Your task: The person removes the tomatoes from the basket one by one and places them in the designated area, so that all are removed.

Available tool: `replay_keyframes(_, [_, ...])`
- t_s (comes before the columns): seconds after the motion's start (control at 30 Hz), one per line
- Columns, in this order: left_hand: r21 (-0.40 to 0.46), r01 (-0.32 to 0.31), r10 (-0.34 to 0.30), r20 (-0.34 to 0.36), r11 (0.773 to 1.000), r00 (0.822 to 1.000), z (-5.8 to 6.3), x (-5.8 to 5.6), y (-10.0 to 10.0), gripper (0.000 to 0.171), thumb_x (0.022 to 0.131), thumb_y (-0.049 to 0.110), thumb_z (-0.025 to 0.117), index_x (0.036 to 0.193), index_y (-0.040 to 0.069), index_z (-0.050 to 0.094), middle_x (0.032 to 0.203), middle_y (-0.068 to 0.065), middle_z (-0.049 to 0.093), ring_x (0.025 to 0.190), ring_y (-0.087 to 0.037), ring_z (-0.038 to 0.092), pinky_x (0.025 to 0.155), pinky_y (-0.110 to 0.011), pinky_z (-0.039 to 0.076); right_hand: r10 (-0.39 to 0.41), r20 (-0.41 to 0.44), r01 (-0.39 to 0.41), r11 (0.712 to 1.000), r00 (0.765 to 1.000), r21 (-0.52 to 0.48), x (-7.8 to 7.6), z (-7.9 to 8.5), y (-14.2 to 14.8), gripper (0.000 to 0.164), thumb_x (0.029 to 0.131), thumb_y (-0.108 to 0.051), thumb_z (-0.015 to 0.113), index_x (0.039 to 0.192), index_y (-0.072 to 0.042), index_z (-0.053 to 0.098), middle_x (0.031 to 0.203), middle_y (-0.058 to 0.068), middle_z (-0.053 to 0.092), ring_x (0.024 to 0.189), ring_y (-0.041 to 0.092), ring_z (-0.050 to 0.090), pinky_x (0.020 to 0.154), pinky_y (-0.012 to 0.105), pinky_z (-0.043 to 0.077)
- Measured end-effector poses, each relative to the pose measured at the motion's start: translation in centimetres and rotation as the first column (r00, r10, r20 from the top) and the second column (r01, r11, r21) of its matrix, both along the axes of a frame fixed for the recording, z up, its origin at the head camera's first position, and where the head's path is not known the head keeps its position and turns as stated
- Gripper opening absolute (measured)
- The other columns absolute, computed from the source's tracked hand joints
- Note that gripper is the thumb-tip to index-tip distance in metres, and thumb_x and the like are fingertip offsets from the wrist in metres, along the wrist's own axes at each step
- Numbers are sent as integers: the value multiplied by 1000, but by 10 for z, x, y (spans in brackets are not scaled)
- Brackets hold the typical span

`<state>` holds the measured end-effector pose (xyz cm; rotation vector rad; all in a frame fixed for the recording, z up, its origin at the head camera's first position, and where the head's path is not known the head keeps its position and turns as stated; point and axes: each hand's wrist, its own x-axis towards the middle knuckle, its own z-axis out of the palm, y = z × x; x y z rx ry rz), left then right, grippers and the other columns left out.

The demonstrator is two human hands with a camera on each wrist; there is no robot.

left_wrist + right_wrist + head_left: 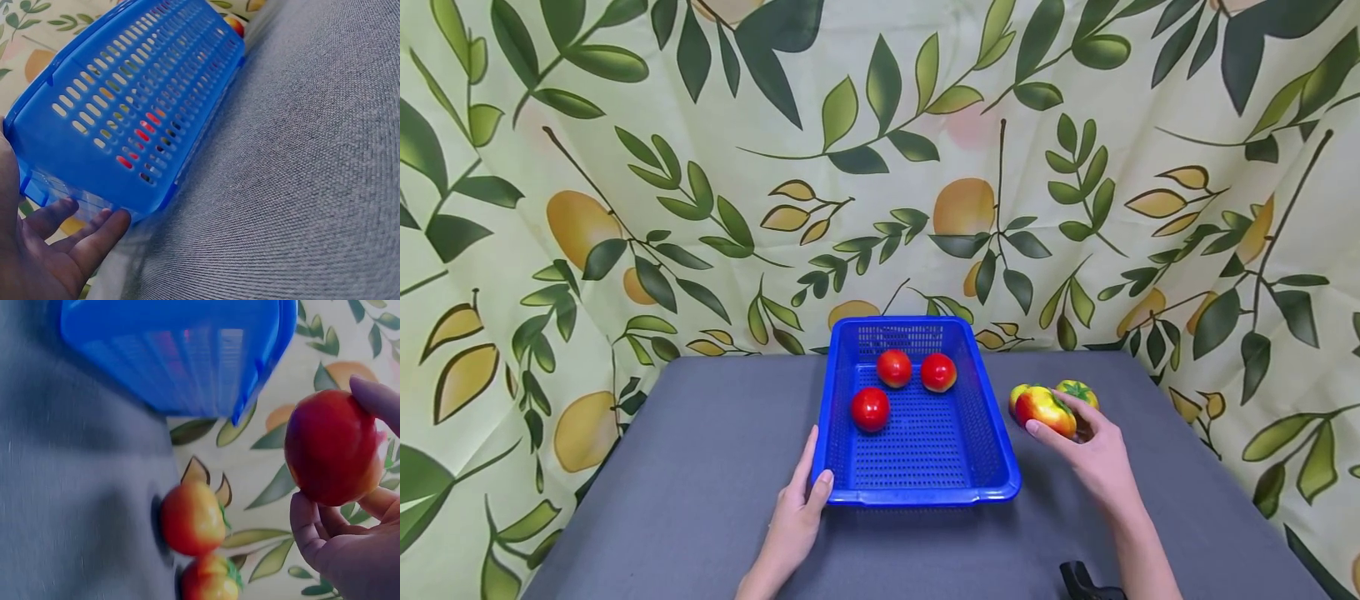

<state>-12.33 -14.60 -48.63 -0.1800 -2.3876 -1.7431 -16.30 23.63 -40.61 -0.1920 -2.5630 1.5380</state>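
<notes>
A blue plastic basket (917, 497) stands on the grey table, with three red tomatoes, one of them a glossy tomato (870, 409) near its left wall. My left hand (795, 517) holds the basket's near left corner, thumb at the rim and fingers along the outside. To the right of the basket, my right hand (1097, 458) grips a red-and-yellow tomato (334, 449) between thumb and fingers, raised off the table in the right wrist view. Beyond it, two more tomatoes lie on the table: a red-yellow tomato (194, 517) and a green-topped tomato (1078, 392).
A curtain (880, 192) printed with leaves and fruit hangs behind and beside the grey table (700, 467). A black object (1086, 583) shows at the near edge beside the right forearm.
</notes>
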Motion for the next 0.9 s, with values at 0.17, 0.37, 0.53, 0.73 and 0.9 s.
replay_keyframes(0.17, [-7, -4, 4, 4, 1000, 1000, 0, 0, 0, 62, 103, 28, 52, 158, 31, 23, 156, -6, 31, 136, -29, 40, 106, -53, 31, -18, -4, 18, 999, 1000, 31, 0, -5, 19, 79, 83, -46, 77, 146, -9, 47, 139, 22, 43, 113, 34, 44, 72, 16, 44])
replay_keyframes(0.37, [-10, -12, 12, -2, 1000, 1000, -1, 0, -1, 62, 103, 28, 53, 157, 32, 24, 154, -7, 34, 133, -27, 43, 106, -52, 32, -6, -25, 10, 988, 1000, 154, -5, -13, 45, 79, 83, -44, 78, 144, -3, 47, 138, 28, 42, 114, 40, 44, 82, 37, 43])
replay_keyframes(0.53, [-5, -3, 3, 12, 1000, 1000, 0, 1, 0, 62, 103, 30, 53, 157, 33, 23, 155, -8, 32, 134, -29, 41, 106, -53, 32, -9, 9, 7, 978, 1000, 206, -11, -22, 67, 86, 83, -46, 77, 146, 1, 42, 139, 32, 39, 117, 45, 40, 88, 55, 38])
replay_keyframes(0.73, [-3, -1, 1, 22, 1000, 1000, 1, 1, 1, 62, 103, 32, 52, 157, 33, 23, 157, -7, 30, 137, -31, 38, 106, -54, 31, -71, 19, 64, 969, 997, 239, -21, -24, 99, 88, 85, -50, 73, 144, 6, 41, 135, 33, 42, 112, 45, 43, 79, 44, 40])
replay_keyframes(0.9, [-1, -4, 4, 22, 1000, 1000, 1, 0, 0, 62, 103, 30, 52, 157, 35, 22, 157, -7, 30, 137, -31, 38, 107, -53, 30, -98, -2, 95, 968, 995, 231, -31, -23, 121, 83, 88, -50, 70, 140, 10, 45, 129, 34, 47, 103, 37, 45, 68, 29, 40])
